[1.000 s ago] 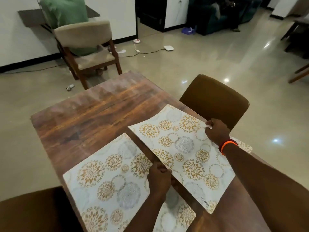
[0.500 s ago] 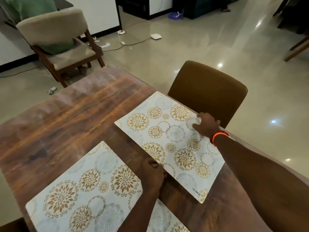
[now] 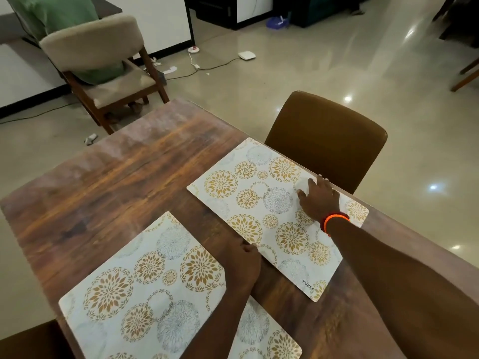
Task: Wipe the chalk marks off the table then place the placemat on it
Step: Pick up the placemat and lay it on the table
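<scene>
Three placemats are lying on the wooden bench (image 3: 108, 182), and I am starting with the nearest: one is poking out at the bottom edge under the left forearm (image 3: 261, 335), and a second is lying flat near the front left corner (image 3: 140, 288). Just beyond them, the left hand (image 3: 245, 263) is resting on the bare wood between the mats, its fingers curled at the near long edge of the third placemat (image 3: 261, 213); I cannot tell whether it is pinching that edge or only pressing against it. Further out, the right hand (image 3: 317, 198), with an orange band at the wrist, is lying on that mat near its far long edge, fingers spread and flat, gripping nothing.

That third mat is the one being placed. It is lying flat toward the bench's right side, its long axis running diagonally from the near right to the far left, with its far long edge just beside the bench edge and the brown chair (image 3: 329, 136) beyond it. It is sitting between the two hands, the right one on it and the left one at its rim, so any squaring-up seems likely to come as a slide.

It is looking thin, stiff and pale, printed with gold and grey flower rounds. No chalk marks are showing on the wood.
</scene>
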